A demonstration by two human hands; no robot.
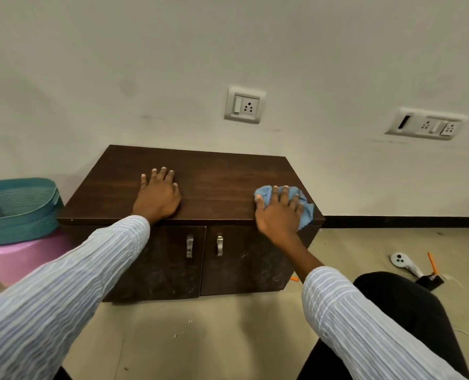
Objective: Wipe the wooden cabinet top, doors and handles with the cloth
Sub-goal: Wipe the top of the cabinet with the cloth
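Observation:
A low dark wooden cabinet stands against the wall, its top bare and brown. My left hand lies flat and open on the top, left of centre, fingers spread. My right hand presses a crumpled light blue cloth onto the top's front right corner. Below the top, two dusty doors are closed, each with a metal handle, the left handle and the right handle side by side at the middle.
A teal basket rests on a pink tub just left of the cabinet. Wall sockets sit above. On the floor at the right lie a white controller, an orange pencil and a wire. My dark-trousered knee is lower right.

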